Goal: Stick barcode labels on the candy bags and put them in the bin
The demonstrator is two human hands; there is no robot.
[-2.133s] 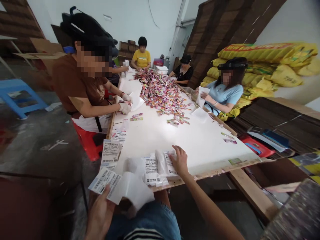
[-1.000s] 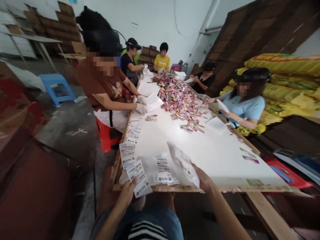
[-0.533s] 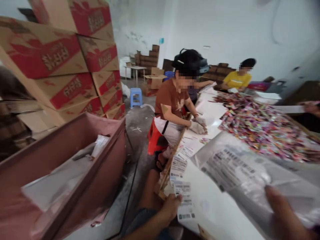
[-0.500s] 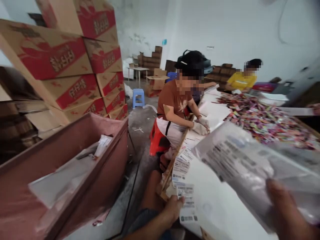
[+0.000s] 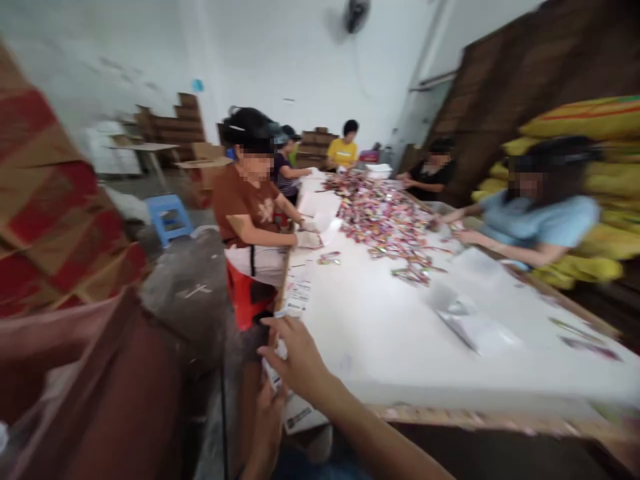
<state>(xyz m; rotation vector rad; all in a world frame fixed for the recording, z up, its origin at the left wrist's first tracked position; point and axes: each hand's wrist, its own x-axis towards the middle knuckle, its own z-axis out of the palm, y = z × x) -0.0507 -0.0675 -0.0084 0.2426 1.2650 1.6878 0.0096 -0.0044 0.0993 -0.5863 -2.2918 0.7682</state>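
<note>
My right hand reaches to the table's near left corner, its fingers curled over white barcode label sheets. My left hand sits just below it and grips the same sheets from underneath; it is largely hidden by the right hand. More label sheets lie along the left edge of the white table. A clear plastic bag with a label lies flat on the table to the right, apart from both hands. The picture is smeared by motion.
A heap of colourful candy packets covers the far table. Several people sit around it; one in a brown shirt is nearest on the left. A dark red bin and red cartons stand at my left. Yellow sacks are stacked at the right.
The view has swung back from the bin to the table. The bag that my right hand held now lies on the table, and that hand has come over to the label sheets.
</note>
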